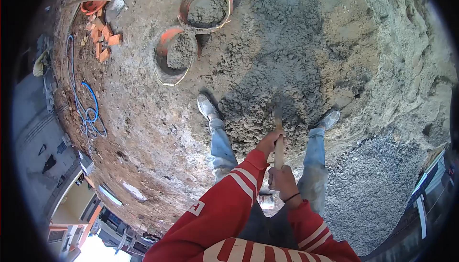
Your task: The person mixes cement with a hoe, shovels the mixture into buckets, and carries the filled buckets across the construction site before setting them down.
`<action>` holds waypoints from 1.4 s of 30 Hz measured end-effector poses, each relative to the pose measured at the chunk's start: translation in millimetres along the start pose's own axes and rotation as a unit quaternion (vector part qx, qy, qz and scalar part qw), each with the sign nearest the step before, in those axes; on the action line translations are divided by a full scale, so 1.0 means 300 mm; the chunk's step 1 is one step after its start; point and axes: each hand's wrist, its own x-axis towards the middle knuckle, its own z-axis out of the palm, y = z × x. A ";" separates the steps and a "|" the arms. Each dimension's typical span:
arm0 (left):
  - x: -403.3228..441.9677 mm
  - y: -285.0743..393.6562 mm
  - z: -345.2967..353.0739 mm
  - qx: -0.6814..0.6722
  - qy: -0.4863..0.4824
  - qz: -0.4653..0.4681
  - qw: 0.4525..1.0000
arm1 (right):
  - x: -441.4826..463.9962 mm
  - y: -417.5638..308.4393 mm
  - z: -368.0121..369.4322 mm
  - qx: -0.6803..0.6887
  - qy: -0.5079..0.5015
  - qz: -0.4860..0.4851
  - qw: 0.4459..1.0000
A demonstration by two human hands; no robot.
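Both of my hands grip the wooden handle (279,153) of a tool. My left hand (271,142) is closed around it farther forward, and my right hand (285,183), with a dark band at the wrist, is closed around it nearer my body. The tool's head is down in the wet grey mortar (248,111) between my feet, so its kind cannot be made out. Ahead to the left stand two buckets, a farther bucket (182,13) and a nearer bucket (159,71), with orange insides and grey mix in them.
Gravel (368,190) is heaped at the right, below a bank of pale sand (406,71). Broken orange bricks (105,40) and an orange container (91,6) lie at the far left. A blue hose (93,102) coils on the ground at left.
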 end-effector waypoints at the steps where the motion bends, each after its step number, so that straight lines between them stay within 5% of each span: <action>1: -0.048 0.043 -0.013 -0.045 -0.001 -0.013 0.999 | -0.037 -0.046 0.044 0.004 -0.008 -0.004 1.000; 5: -0.154 0.300 -0.058 -0.135 0.081 0.028 0.987 | -0.252 -0.173 0.178 -0.022 -0.031 -0.041 0.998; 7: -0.201 0.487 -0.111 -0.125 0.012 0.053 0.991 | -0.393 -0.204 0.197 -0.079 -0.062 -0.075 0.992; 10: -0.473 0.674 -0.024 -0.014 0.045 0.270 0.962 | -0.438 -0.090 0.156 -0.189 -0.094 -0.165 0.963; 15: -0.724 0.818 0.137 0.068 0.178 0.514 0.837 | 0.145 0.111 0.089 -0.280 -0.016 -0.376 0.883; 20: -0.758 1.031 0.121 0.108 0.205 0.573 0.786 | 0.823 -0.120 0.284 -0.376 0.090 -0.443 0.809; 25: -1.027 0.971 0.213 0.029 0.130 0.710 0.692 | 0.693 -0.258 0.375 -0.319 0.095 -0.516 0.789; 29: -1.155 0.895 0.260 0.032 0.111 0.732 0.672 | 0.562 -0.241 0.363 -0.285 0.079 -0.565 0.771; 32: -1.070 0.870 0.213 0.026 0.095 0.735 0.671 | 0.485 -0.180 0.335 -0.269 0.047 -0.584 0.764; 35: -0.793 0.760 0.121 0.048 0.175 0.663 0.726 | 0.454 -0.019 0.240 -0.340 0.037 -0.526 0.779; 39: -0.113 0.291 -0.210 0.168 0.317 0.429 0.829 | 0.378 0.381 0.076 -0.345 0.069 -0.220 0.910; 41: 0.108 -0.049 -0.313 0.181 0.317 0.201 0.909 | 0.314 0.538 0.031 -0.384 0.114 -0.101 0.911; 42: 0.115 -0.127 -0.305 0.206 0.300 0.182 0.914 | 0.282 0.549 0.015 -0.376 0.125 -0.056 0.917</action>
